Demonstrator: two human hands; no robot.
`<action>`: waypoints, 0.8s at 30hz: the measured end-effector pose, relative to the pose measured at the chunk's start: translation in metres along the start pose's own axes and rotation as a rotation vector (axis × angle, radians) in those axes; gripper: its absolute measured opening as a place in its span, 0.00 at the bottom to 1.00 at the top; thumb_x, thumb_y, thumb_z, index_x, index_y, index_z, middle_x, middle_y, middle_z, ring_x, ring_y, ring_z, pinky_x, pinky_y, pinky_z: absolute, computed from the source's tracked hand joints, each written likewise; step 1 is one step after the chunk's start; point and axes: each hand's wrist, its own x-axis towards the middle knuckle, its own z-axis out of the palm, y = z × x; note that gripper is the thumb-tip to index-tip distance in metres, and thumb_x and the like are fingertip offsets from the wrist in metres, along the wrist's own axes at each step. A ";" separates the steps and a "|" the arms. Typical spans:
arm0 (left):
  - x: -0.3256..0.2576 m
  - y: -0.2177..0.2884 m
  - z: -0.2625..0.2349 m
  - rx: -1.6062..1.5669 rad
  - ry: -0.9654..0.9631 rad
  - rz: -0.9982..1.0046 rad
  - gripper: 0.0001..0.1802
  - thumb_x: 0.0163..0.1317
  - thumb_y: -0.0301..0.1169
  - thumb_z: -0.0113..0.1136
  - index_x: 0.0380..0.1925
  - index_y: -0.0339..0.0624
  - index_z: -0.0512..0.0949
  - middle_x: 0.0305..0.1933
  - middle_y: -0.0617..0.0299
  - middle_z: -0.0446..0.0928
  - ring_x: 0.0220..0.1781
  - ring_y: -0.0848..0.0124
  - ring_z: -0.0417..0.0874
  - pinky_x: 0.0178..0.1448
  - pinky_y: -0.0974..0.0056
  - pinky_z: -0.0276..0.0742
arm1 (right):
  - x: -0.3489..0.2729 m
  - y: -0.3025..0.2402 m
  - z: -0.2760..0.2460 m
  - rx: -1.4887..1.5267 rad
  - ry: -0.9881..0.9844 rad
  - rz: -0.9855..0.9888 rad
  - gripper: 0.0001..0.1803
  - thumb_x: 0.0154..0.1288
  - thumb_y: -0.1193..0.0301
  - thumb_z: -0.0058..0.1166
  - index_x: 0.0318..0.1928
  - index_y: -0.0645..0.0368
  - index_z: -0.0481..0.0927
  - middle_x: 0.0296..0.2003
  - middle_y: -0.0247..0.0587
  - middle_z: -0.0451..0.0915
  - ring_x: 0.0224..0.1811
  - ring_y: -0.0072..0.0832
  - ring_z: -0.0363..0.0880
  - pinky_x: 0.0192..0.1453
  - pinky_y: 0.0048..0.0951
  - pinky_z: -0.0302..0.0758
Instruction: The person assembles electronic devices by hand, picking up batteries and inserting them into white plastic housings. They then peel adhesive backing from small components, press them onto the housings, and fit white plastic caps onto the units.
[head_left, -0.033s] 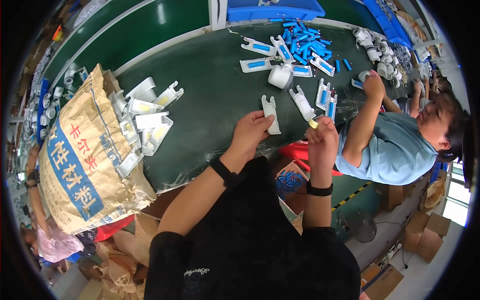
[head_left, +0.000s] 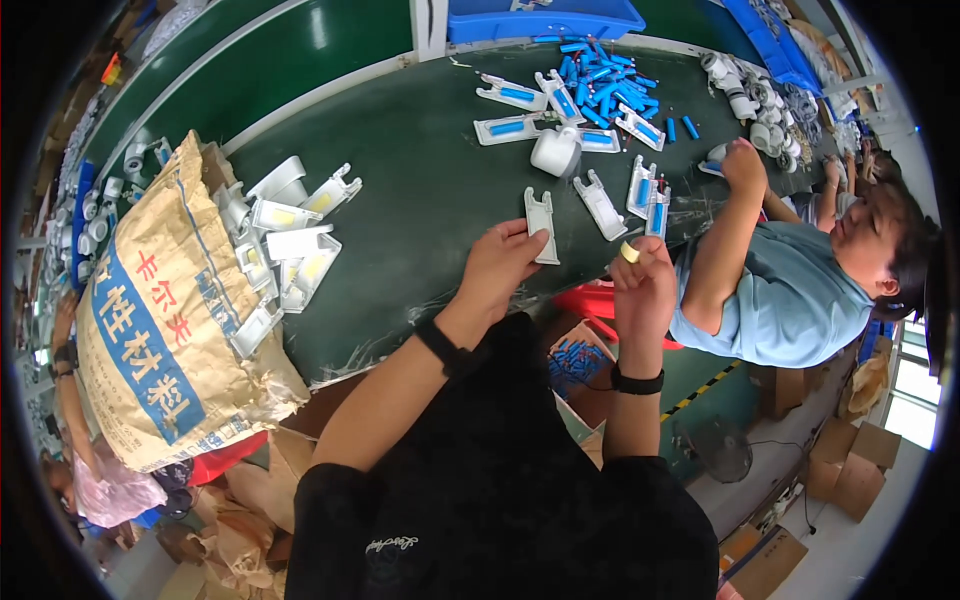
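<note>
The green table [head_left: 400, 160] runs wide in front of me, and a big paper sack [head_left: 160, 330] leans on its near edge at my left, spilling white plastic housings [head_left: 290, 240] onto the top. Farther off lies a scatter of small blue pieces [head_left: 600, 85] with more white parts among them, below a blue bin [head_left: 540, 18]. At my right a person in a light blue shirt [head_left: 780, 300] reaches a hand onto the table.

My left hand [head_left: 500, 265] rests at the table's near edge, fingers loosely spread and touching the lower end of a flat white plastic bracket [head_left: 540, 222] that lies on the green top. It looks light and stiff, a thin moulded part with two prongs at its far end; I judge the plain lower body the place to take it, since the prongs could snap. Its smooth face may slip under dry fingers.

My right hand [head_left: 642, 285] is up off the table, thumb and forefinger pinched together on a small yellowish piece [head_left: 630, 252], tiny and light, easily dropped.
</note>
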 end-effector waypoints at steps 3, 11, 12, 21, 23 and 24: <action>-0.023 -0.001 -0.009 0.265 0.065 0.099 0.31 0.69 0.32 0.67 0.67 0.30 0.68 0.63 0.50 0.79 0.61 0.64 0.83 0.66 0.59 0.79 | -0.006 -0.001 0.004 0.125 -0.034 0.033 0.08 0.68 0.68 0.49 0.35 0.59 0.70 0.27 0.29 0.62 0.27 0.19 0.55 0.31 0.22 0.54; -0.088 0.105 -0.151 1.539 0.778 0.837 0.24 0.59 0.31 0.73 0.56 0.37 0.81 0.57 0.48 0.82 0.60 0.47 0.81 0.65 0.52 0.76 | -0.019 0.040 0.063 0.282 -0.178 0.593 0.21 0.83 0.56 0.42 0.29 0.49 0.63 0.28 0.29 0.63 0.27 0.19 0.61 0.22 0.19 0.58; -0.078 0.117 -0.170 1.614 0.823 0.878 0.24 0.59 0.32 0.74 0.55 0.37 0.82 0.57 0.47 0.82 0.60 0.46 0.80 0.65 0.50 0.75 | -0.021 0.047 0.078 0.219 -0.174 0.651 0.21 0.84 0.55 0.42 0.30 0.49 0.65 0.29 0.29 0.65 0.27 0.18 0.63 0.21 0.17 0.59; -0.022 0.151 -0.185 1.795 0.592 0.789 0.27 0.48 0.38 0.80 0.47 0.37 0.84 0.55 0.54 0.81 0.60 0.53 0.78 0.66 0.53 0.74 | -0.033 0.066 0.115 -0.185 -0.511 0.524 0.14 0.85 0.60 0.43 0.51 0.58 0.75 0.20 0.25 0.63 0.19 0.12 0.58 0.23 0.18 0.54; -0.024 0.160 -0.187 1.805 0.588 0.862 0.25 0.50 0.37 0.79 0.45 0.36 0.81 0.51 0.54 0.83 0.58 0.53 0.81 0.64 0.55 0.77 | -0.030 0.069 0.111 -0.239 -0.504 0.505 0.15 0.85 0.60 0.42 0.51 0.58 0.76 0.21 0.25 0.63 0.21 0.12 0.58 0.25 0.18 0.54; -0.025 0.163 -0.187 1.803 0.592 0.859 0.25 0.50 0.37 0.79 0.45 0.36 0.81 0.51 0.54 0.83 0.58 0.53 0.81 0.64 0.55 0.77 | -0.029 0.071 0.111 -0.290 -0.501 0.488 0.16 0.86 0.60 0.42 0.51 0.58 0.76 0.21 0.25 0.63 0.22 0.12 0.58 0.26 0.19 0.55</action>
